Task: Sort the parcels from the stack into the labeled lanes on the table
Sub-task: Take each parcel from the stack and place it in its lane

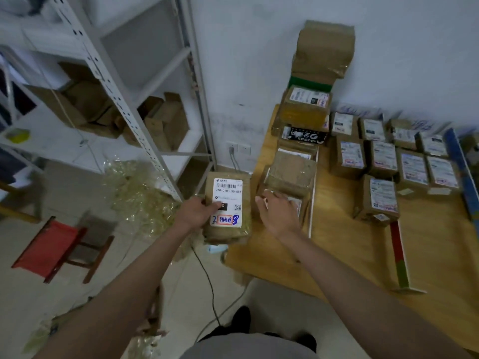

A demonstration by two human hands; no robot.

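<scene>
- One parcel (pixel 228 206) is held up off the near left corner of the table (pixel 350 242), label facing the camera; the left hand (pixel 195 212) is clamped on its left edge, thumb pressed across the label.
- Beside it, just to the right, the right hand (pixel 277 213) is seen with fingers spread and relaxed, resting on the top of the stack (pixel 287 182); nothing is gripped by it.
- Farther right, sorted parcels (pixel 388 161) are laid out in rows between the lane dividers (pixel 399 257); a taller pile (pixel 308 110) is stacked at the far edge against the wall.
- Risk, as judged from here: the parcel is carried by one edge only, so it could be dropped off the table's edge if swung quickly; the handwritten mark at the label's foot could be misread and the wrong lane chosen.
- A second hazard: the stack could be nudged over by the right hand, since its boxes are seen sitting unevenly.
</scene>
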